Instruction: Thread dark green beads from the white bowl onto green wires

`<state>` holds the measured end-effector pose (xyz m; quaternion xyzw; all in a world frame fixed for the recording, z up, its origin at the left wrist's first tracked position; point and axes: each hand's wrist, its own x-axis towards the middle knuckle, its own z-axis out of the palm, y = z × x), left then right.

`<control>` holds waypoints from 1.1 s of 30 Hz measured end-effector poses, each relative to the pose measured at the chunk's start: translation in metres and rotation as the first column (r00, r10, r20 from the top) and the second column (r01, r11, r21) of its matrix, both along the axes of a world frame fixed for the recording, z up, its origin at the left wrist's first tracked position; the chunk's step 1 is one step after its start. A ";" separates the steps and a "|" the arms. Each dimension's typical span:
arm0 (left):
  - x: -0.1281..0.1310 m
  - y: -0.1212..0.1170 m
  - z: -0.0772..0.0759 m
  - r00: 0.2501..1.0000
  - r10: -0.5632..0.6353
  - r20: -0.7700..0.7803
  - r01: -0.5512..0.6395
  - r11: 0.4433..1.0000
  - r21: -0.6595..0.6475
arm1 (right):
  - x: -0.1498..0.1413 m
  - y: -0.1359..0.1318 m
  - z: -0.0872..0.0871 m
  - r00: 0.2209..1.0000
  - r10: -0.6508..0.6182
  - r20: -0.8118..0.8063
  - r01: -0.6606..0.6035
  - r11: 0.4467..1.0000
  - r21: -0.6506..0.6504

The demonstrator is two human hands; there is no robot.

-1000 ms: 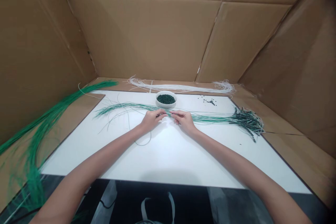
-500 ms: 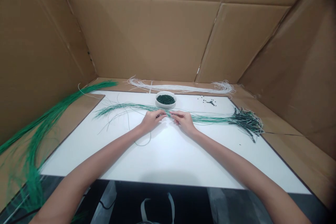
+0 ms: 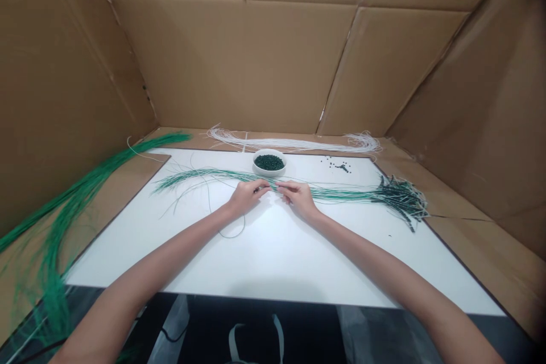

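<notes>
A long bundle of green and white cords (image 3: 341, 193) lies across the white board (image 3: 273, 256), its right end strung with dark beads (image 3: 398, 196). My left hand (image 3: 246, 195) and my right hand (image 3: 298, 196) meet at the middle of the bundle, fingertips pinched on a cord between them. A loose cord loops down from my left hand. A small white bowl of dark green beads (image 3: 269, 162) stands just behind my hands.
A bundle of white cords (image 3: 294, 141) lies along the back edge. A thick sheaf of green cords (image 3: 81, 187) runs down the left side. A few loose beads (image 3: 341, 166) lie right of the bowl. Cardboard walls enclose the board on three sides.
</notes>
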<state>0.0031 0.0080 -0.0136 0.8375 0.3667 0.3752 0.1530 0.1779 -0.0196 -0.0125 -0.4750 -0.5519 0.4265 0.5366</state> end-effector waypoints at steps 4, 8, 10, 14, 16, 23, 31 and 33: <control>0.001 0.000 0.000 1.000 -0.014 -0.020 0.015 0.998 0.057 | 0.001 -0.002 -0.003 0.975 -0.087 0.203 0.057 0.987 0.150; 0.002 -0.001 0.000 0.998 -0.037 -0.055 0.043 0.992 0.117 | 0.001 -0.005 -0.005 0.893 -0.150 0.425 -0.007 0.938 0.346; 0.002 -0.001 0.000 0.997 -0.045 -0.065 0.053 0.990 0.130 | 0.001 -0.005 -0.006 0.868 -0.153 0.473 -0.033 0.931 0.363; 0.002 -0.002 0.001 0.998 -0.043 -0.055 0.050 0.990 0.133 | 0.001 -0.004 -0.005 0.858 -0.182 0.480 0.014 0.943 0.333; 0.002 -0.002 0.002 0.998 -0.036 -0.047 0.042 0.991 0.128 | 0.001 -0.003 -0.004 0.871 -0.183 0.457 0.044 0.954 0.297; 0.001 0.000 -0.001 0.998 -0.046 -0.032 0.050 0.992 0.117 | 0.001 -0.002 -0.003 0.937 -0.112 0.331 0.060 0.985 0.165; 0.000 0.002 -0.004 0.998 -0.048 -0.028 0.051 0.994 0.100 | 0.001 -0.003 -0.002 0.972 -0.061 0.227 0.036 0.993 0.113; 0.000 0.002 -0.003 0.999 -0.044 -0.027 0.046 0.995 0.094 | 0.001 -0.003 -0.002 0.971 -0.064 0.228 0.038 0.992 0.117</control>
